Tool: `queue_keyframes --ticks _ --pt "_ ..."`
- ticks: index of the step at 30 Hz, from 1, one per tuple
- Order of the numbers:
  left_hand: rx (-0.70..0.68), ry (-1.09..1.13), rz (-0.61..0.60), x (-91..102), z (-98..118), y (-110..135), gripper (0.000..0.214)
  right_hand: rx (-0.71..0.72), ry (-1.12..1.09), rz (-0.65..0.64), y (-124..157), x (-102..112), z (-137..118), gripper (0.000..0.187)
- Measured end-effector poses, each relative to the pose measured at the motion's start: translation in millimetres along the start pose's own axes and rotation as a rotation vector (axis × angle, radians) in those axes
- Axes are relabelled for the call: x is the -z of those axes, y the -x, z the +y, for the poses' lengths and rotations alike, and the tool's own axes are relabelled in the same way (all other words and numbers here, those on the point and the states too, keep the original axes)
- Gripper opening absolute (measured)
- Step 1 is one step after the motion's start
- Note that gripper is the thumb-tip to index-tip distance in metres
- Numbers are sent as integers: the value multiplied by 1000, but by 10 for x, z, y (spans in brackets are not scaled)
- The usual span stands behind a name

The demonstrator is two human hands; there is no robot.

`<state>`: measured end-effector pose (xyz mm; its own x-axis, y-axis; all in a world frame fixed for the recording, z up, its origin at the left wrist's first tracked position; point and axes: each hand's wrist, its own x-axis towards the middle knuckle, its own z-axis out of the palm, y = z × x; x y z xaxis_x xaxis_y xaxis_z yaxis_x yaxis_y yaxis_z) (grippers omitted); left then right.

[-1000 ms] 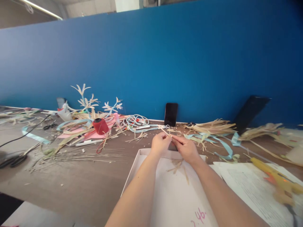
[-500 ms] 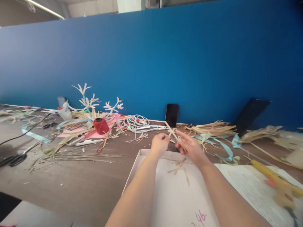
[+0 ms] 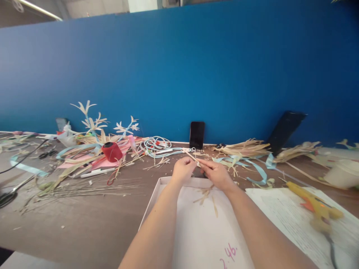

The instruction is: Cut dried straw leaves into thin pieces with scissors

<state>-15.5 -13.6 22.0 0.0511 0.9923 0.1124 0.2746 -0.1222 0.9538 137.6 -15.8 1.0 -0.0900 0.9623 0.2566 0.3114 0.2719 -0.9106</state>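
Observation:
Both hands meet above the far edge of a white box lid [image 3: 207, 228]. My left hand [image 3: 183, 171] is closed in a pinch on a small piece of pale dried-husk strips [image 3: 193, 157]. From the other side, the fingers of my right hand [image 3: 216, 174] close on the same piece, thumb and forefinger together. A narrow strip end sticks up to the left between the hands; the lower part is hidden by my fingers. Loose tan husk bits [image 3: 206, 196] lie on the lid beneath my wrists.
A black phone [image 3: 197, 135] leans on the blue partition [image 3: 179, 74]. At left are husk flowers [image 3: 97, 122], a red spool [image 3: 111, 151], thin stems [image 3: 81, 188] and scissors [image 3: 11, 194]. To the right lie a yellow glue gun [image 3: 314, 203] on paper, husk bundles [image 3: 244, 147] and blue ribbon [image 3: 259, 173].
My right hand's fingers have drawn in closer to my left hand. The crossed husk strips have turned and now show as one narrow end. The view has shifted slightly right.

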Motion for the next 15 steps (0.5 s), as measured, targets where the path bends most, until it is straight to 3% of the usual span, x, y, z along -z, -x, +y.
queue_keyframes --ticks 4,6,9,12,15 --pt "103 48 -25 7 15 -8 16 -107 -114 262 -45 92 62 43" --pt "165 85 -21 -2 -7 -24 18 -142 -258 299 -38 145 55 50" --pt "176 113 -23 -19 -58 -48 20 -133 -401 106 10 178 9 55" --pt "99 59 -37 -33 -83 -48 18 -133 -342 -127 48 154 -26 58" --pt "-3 -5 -52 -41 -69 -24 15 -108 -228 -194 42 112 -24 53"
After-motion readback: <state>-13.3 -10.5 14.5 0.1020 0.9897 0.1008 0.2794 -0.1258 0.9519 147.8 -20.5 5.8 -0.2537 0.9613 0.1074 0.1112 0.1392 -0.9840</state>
